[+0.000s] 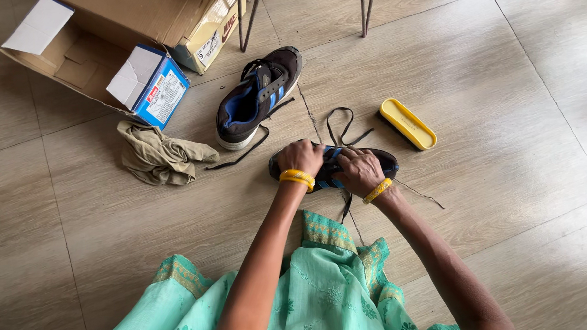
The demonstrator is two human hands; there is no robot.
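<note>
Two hands on one shoe (333, 166) here — that's what I'm looking down at from the head cam. The shoe is dark with blue stripes, lying on the tiled floor (502, 110) right in front of the person's knees, toe pointing right. The left hand (301, 158) is clamped over the heel end, fingers curled down around it. The right hand (360, 171) sits on the middle of the shoe, fingers pressed together and bent over the lace area; I can't tell if they're actually pinching a lace (339, 127) or just pushing on the upper. Loose black lace loops out on the floor behind the shoe, and another bit trails toward the person.

The second shoe (256, 97) — same colours — lies apart, further away and to the left, opening facing up, its lace straggling over the floor. A yellow brush (407, 123) is bristles-down near the toe of the held shoe, not touching it. A crumpled khaki rag (161, 154) lies off to the left. Beyond that there's an open cardboard box (84, 55) with a blue-and-white shoebox (158, 88) at its mouth. Both wrists wear yellow bangles, and a green patterned garment fills the bottom of the view.
</note>
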